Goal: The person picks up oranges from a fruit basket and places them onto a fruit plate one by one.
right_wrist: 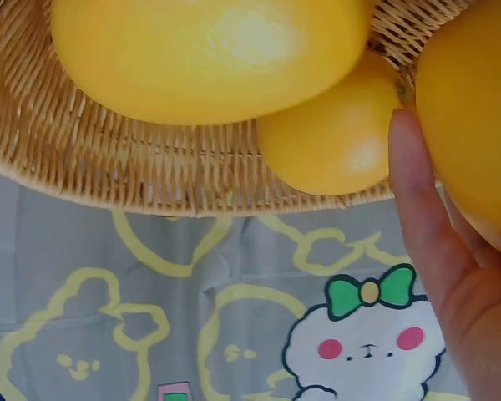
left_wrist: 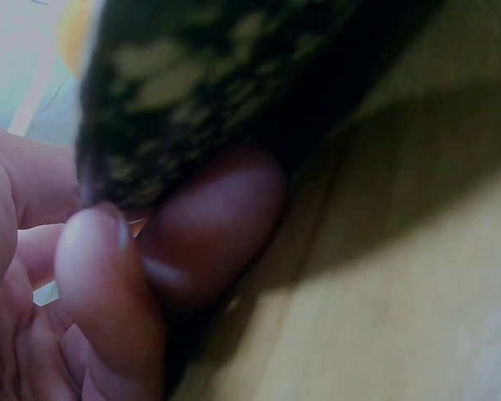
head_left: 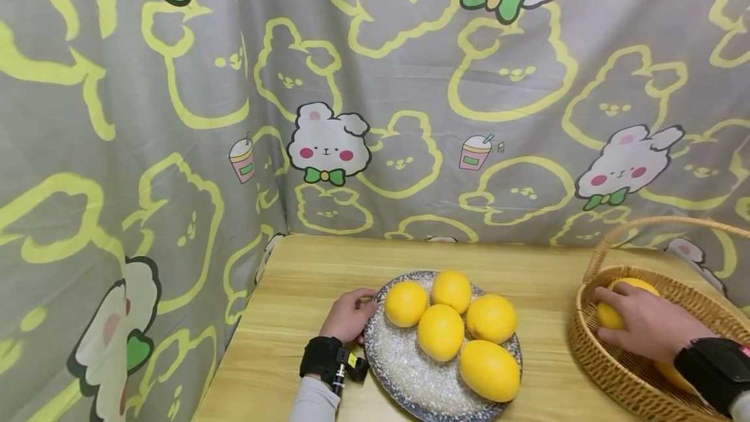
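On the wooden table, a round speckled plate (head_left: pixel 395 357) bears several yellow fruits, mostly round like oranges, with one longer oval fruit (head_left: pixel 489 371) at its front right. My left hand (head_left: pixel 349 315) pinches the plate's left rim, thumb and fingers at the edge in the left wrist view. To the right, my right hand (head_left: pixel 653 321) reaches into a wicker basket (head_left: pixel 592 344) and grips a round yellow fruit (head_left: pixel 611 315). In the right wrist view, a large oval yellow fruit (right_wrist: pixel 209 58) and a smaller round one (right_wrist: pixel 330 142) lie in the basket beside that hand.
The basket's tall handle (head_left: pixel 609 233) arches over it. A grey curtain (head_left: pixel 410 83) with cartoon prints hangs behind the table and along its left side. Wooden tabletop (head_left: pixel 545 298) shows between the plate and the basket.
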Tool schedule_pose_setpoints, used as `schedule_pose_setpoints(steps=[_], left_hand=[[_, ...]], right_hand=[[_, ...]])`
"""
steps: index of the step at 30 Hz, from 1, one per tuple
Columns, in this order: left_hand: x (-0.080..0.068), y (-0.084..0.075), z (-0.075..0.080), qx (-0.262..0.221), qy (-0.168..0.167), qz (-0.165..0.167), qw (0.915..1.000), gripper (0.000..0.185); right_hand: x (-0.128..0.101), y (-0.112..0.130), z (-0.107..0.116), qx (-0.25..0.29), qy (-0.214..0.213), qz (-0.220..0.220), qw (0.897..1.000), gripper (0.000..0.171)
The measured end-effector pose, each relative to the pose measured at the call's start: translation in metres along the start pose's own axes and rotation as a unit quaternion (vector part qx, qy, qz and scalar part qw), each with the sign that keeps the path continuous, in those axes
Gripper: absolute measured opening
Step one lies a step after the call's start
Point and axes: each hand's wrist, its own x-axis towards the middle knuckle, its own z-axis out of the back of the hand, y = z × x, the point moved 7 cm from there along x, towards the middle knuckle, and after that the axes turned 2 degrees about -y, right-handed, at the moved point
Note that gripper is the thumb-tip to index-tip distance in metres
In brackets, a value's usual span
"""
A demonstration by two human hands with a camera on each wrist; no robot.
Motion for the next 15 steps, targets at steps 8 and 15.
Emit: schedule_pose_setpoints(steps=[8,15], left_hand=[[0.001,0.001,-0.002,0.003,0.003,-0.005,1.0000,0.038],[0.001,0.003,-0.001,-0.003,0.005,-0.002,1.0000,0.038]], right_hand=[[-0.005,0.017,0.018,-0.004,-0.045,0.027,0.999,0.050],[-0.006,0.032,0.029,0.000,-0.052,0.038,0.998,0.061]])
